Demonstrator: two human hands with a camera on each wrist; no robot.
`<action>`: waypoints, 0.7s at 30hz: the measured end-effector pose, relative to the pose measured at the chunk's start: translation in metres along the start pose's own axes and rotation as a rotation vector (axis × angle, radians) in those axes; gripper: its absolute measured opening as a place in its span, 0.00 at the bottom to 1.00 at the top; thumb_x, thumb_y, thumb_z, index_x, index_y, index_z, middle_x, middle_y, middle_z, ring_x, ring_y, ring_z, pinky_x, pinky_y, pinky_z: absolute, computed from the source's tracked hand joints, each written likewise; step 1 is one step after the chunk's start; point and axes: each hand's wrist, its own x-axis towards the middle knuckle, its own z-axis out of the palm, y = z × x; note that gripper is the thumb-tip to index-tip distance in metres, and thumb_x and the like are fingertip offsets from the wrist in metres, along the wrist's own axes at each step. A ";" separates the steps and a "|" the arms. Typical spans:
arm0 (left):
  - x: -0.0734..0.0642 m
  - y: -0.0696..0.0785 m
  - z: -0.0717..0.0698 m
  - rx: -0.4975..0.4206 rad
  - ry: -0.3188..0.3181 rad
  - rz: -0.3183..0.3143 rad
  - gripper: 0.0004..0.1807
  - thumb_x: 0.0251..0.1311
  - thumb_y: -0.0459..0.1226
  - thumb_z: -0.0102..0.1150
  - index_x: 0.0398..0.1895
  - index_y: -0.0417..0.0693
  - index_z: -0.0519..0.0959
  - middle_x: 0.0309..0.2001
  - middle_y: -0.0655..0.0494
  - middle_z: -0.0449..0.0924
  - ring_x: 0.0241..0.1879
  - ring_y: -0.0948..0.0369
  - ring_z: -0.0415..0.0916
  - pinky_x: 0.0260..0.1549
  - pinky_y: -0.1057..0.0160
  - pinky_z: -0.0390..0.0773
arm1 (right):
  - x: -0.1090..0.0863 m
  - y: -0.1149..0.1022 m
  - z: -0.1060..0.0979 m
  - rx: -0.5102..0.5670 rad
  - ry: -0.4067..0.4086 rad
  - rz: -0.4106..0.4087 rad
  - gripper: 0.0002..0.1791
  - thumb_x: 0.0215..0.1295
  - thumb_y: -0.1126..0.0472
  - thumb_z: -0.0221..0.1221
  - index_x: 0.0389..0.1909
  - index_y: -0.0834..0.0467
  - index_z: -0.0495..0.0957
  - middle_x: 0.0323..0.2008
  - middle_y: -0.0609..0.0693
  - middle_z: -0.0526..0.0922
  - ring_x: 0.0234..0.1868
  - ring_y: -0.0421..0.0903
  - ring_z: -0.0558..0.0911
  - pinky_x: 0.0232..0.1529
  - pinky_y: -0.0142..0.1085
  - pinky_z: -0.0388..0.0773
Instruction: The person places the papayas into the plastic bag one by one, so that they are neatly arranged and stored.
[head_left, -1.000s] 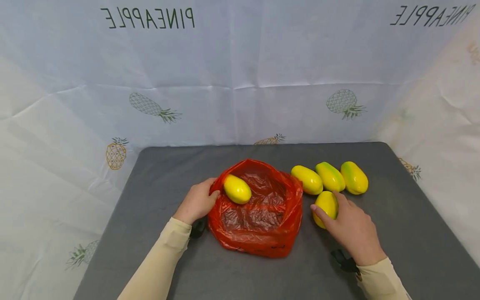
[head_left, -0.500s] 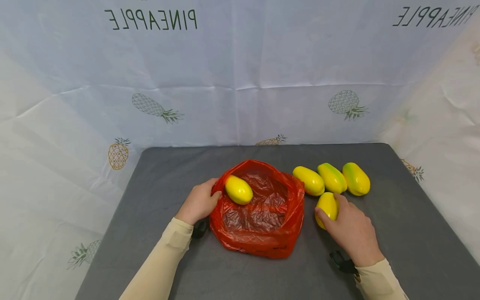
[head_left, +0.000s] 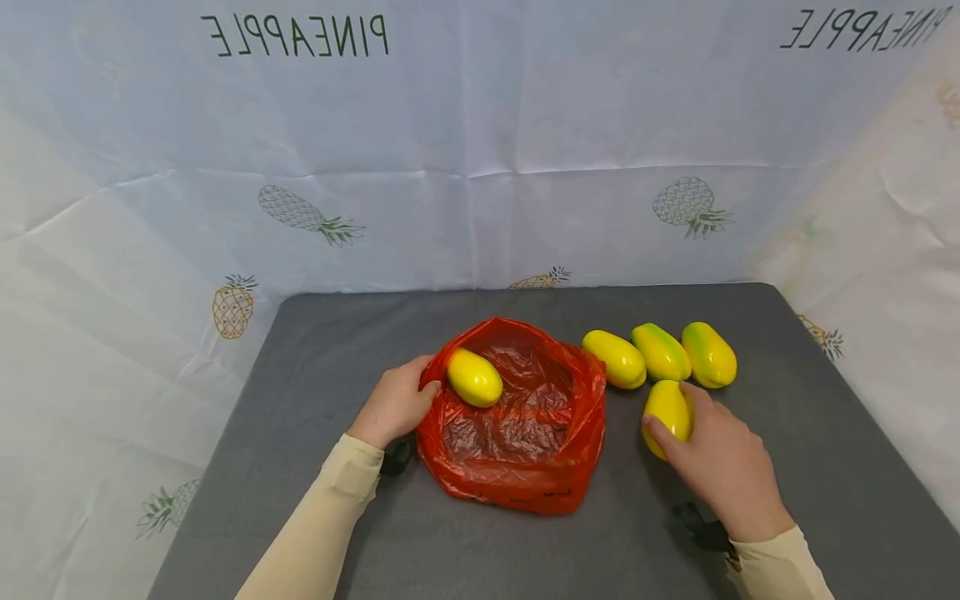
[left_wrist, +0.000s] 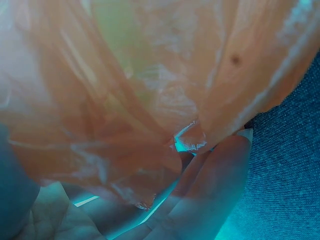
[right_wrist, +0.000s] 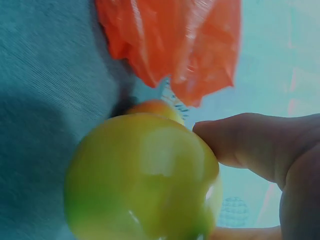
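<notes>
Head view: red bag (head_left: 510, 487) sits mouth-open on the grey table (head_left: 465, 558). Inner fruit (head_left: 475, 378), yellow, is in the bag, up against its left wall. Left hand (head_left: 393, 404) is at the bag's left edge, pinching the rim. Right hand (head_left: 723, 458) is right of the bag, apart from it, grasping the held fruit (head_left: 666, 417), thumb on the bag side, fingers on the far side. Can't tell if that one is off the table. Three loose fruits (head_left: 661, 353) lie in a row right of the bag, behind the held one; closest is just beside the bag, contact unclear. White cloth (head_left: 480, 100) hangs behind the bag, pineapple prints, mirrored lettering.

Left wrist: bag fills most of it, crumpled, gathered at the left hand's fingers. Yellow-green blur shows through the plastic.

Right wrist: held fruit up close, green patches, thumb against its side, other fingertips mostly hidden. Bag beyond, another fruit partly visible between the two.
</notes>
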 end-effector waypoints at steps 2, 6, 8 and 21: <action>0.000 0.000 0.000 -0.003 -0.001 -0.004 0.27 0.78 0.40 0.61 0.76 0.45 0.74 0.58 0.45 0.87 0.33 0.60 0.83 0.42 0.55 0.92 | 0.000 -0.001 -0.005 -0.005 0.030 -0.022 0.51 0.74 0.30 0.59 0.76 0.71 0.66 0.61 0.78 0.80 0.45 0.67 0.85 0.36 0.60 0.82; 0.000 0.000 0.000 -0.003 0.000 -0.007 0.27 0.78 0.40 0.61 0.76 0.45 0.74 0.57 0.46 0.88 0.32 0.60 0.83 0.41 0.56 0.92 | 0.001 -0.005 -0.015 -0.018 0.061 -0.053 0.50 0.73 0.31 0.60 0.75 0.71 0.68 0.59 0.78 0.81 0.42 0.66 0.85 0.32 0.58 0.82; 0.000 0.000 0.000 0.005 0.002 -0.006 0.27 0.78 0.40 0.61 0.76 0.45 0.74 0.58 0.46 0.88 0.33 0.59 0.84 0.43 0.55 0.92 | 0.003 -0.010 -0.019 -0.023 0.063 -0.069 0.50 0.73 0.30 0.59 0.75 0.70 0.68 0.59 0.77 0.81 0.43 0.67 0.85 0.32 0.58 0.81; 0.000 0.003 0.000 0.037 0.010 0.008 0.28 0.78 0.39 0.61 0.77 0.44 0.73 0.64 0.44 0.86 0.44 0.54 0.87 0.53 0.48 0.91 | 0.013 -0.064 -0.038 0.034 0.064 -0.198 0.48 0.73 0.33 0.63 0.79 0.63 0.67 0.65 0.70 0.81 0.51 0.65 0.85 0.37 0.58 0.82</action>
